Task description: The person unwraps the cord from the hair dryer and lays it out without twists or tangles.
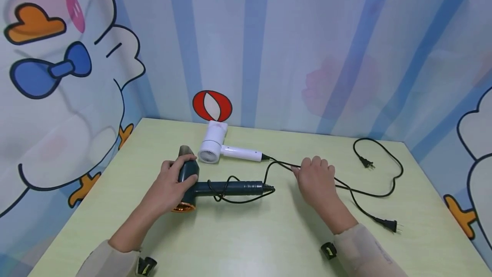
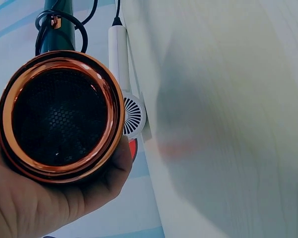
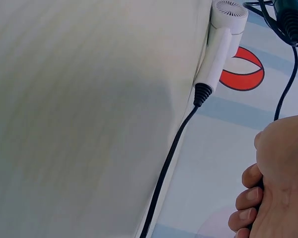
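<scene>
My left hand [image 1: 167, 189] grips the barrel of a dark green hair dryer [image 1: 230, 188], its copper-rimmed back end [image 2: 116, 106] facing the left wrist camera. The dryer's handle points right, with a loop of its black cord [image 1: 241, 202] wound loosely round it. My right hand [image 1: 317, 183] holds that cord to the right of the handle, fingers curled round it in the right wrist view. Behind the dark dryer lies a white hair dryer [image 1: 242, 153], its handle also pointing right; its own black cord [image 3: 164, 171] runs off past my right hand.
Two black plugs lie on the right of the pale table [image 1: 246, 243]: one plug [image 1: 366, 162] farther back, another plug [image 1: 388, 225] nearer. A cord [image 1: 399, 168] curves out toward the right edge. A cartoon-printed backdrop [image 1: 284, 54] stands along the table's back.
</scene>
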`<control>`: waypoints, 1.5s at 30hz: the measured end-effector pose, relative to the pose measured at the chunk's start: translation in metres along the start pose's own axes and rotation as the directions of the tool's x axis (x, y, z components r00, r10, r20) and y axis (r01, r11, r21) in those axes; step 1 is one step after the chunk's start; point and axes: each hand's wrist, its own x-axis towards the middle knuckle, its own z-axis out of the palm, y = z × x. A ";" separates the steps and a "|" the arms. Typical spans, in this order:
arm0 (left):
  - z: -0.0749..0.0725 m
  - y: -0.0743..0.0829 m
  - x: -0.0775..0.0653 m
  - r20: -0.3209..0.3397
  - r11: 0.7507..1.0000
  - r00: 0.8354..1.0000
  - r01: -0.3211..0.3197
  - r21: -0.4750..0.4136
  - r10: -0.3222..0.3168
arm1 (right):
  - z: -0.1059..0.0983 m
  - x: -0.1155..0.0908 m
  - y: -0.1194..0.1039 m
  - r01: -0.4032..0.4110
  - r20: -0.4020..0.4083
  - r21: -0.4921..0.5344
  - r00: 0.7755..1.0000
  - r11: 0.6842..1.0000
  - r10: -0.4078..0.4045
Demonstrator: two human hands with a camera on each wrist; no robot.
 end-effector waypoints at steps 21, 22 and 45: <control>0.003 -0.008 0.006 -0.016 1.000 1.000 -0.002 0.008 0.002 | -0.046 -0.010 -0.005 0.037 -0.155 0.029 0.987 0.999 -0.032; 0.003 -0.008 0.006 -0.016 1.000 1.000 0.000 0.008 0.000 | -0.048 -0.011 -0.006 0.042 -0.165 0.030 0.986 0.999 -0.037; 0.004 -0.013 0.013 -0.035 1.000 0.999 0.010 0.021 -0.009 | -0.062 -0.031 -0.010 0.077 -0.143 0.051 0.987 0.996 -0.069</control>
